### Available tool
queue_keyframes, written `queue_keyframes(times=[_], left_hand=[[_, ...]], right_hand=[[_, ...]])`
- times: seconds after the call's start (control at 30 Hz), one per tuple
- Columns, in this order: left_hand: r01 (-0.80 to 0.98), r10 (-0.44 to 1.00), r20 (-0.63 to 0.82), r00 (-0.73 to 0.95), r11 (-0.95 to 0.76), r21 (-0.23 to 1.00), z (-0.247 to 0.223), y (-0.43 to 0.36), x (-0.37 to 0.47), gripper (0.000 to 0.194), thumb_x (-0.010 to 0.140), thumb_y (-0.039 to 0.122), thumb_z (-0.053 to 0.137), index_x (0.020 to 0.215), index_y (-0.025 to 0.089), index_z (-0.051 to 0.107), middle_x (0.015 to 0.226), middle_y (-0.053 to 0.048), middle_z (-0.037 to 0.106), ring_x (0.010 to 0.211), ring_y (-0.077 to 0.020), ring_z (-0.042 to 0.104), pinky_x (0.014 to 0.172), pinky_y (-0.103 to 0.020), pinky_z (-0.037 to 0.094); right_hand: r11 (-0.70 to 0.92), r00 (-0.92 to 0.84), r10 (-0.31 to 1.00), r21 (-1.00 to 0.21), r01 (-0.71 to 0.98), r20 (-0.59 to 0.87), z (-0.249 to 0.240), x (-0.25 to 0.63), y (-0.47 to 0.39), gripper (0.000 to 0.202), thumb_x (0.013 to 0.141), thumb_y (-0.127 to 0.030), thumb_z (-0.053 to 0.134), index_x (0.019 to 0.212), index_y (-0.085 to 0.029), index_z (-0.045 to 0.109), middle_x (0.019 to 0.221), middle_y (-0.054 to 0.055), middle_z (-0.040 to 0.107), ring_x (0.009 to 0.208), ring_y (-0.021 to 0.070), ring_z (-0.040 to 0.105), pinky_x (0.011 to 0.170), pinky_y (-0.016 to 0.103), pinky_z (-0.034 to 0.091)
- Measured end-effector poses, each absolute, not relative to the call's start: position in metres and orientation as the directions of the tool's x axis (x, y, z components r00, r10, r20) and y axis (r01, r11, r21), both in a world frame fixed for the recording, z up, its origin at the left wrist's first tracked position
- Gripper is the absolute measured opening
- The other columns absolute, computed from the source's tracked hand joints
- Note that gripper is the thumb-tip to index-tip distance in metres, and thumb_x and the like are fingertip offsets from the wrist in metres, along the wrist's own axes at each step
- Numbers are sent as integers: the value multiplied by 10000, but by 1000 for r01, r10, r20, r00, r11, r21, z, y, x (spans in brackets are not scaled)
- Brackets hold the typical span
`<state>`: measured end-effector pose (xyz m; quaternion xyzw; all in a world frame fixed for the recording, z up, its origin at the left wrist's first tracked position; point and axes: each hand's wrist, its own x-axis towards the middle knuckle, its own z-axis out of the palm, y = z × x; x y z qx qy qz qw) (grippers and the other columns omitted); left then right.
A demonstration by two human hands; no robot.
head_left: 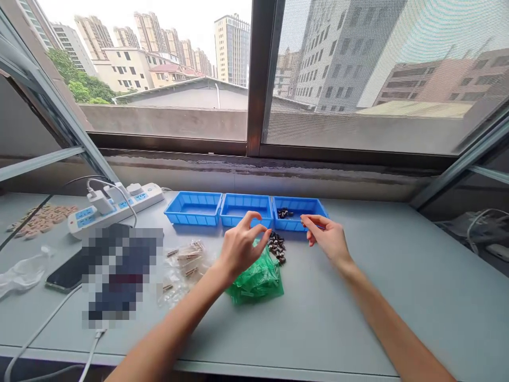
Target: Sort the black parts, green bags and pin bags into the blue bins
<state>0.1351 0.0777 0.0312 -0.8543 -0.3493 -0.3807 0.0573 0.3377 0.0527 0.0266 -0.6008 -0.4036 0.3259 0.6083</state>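
Observation:
My left hand (pixel 242 241) hovers above a green plastic bag (pixel 256 281) of small parts, its thumb and forefinger curved apart with nothing between them. At the front edge of the right blue bin (pixel 300 224), my right hand (pixel 326 236) pinches a small item too little to identify. That bin holds a few dark parts (pixel 284 213). A pile of dark and metallic pieces (pixel 277 246) lies on the table between my hands, beside the green bag. Two more blue bins, the middle one (pixel 246 204) and the left one (pixel 194 204), stand in the same row.
Clear bags with thin metallic pins (pixel 191 257) lie left of the green bag. Farther left are a phone (pixel 67 273), a blurred-out object, cables, a white power strip (pixel 149 196), tan pieces (pixel 43 220) and a crumpled clear bag (pixel 24 273). A window stands behind.

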Motion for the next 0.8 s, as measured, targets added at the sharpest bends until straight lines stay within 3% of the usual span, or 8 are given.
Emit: queue_keyframes(times=[0.43, 0.8], left_hand=[[640, 566, 653, 503, -752, 158, 27, 77, 137, 260, 930, 288, 450, 811, 188, 659, 1016, -48, 603, 611, -97, 578, 456, -200, 429], [648, 590, 617, 521, -744, 165, 29, 76, 135, 256, 937, 300, 460, 823, 203, 668, 1023, -36, 601, 613, -87, 573, 464, -190, 436]], right_hand=[[53, 468, 879, -994, 91, 89, 28, 339, 51, 482, 499, -595, 778, 696, -159, 720, 641, 32, 659, 420, 88, 483, 337, 239, 479], [81, 410, 901, -983, 163, 142, 22, 335, 48, 431, 632, -576, 723, 769, -168, 739, 720, 49, 695, 430, 97, 523, 355, 235, 512]])
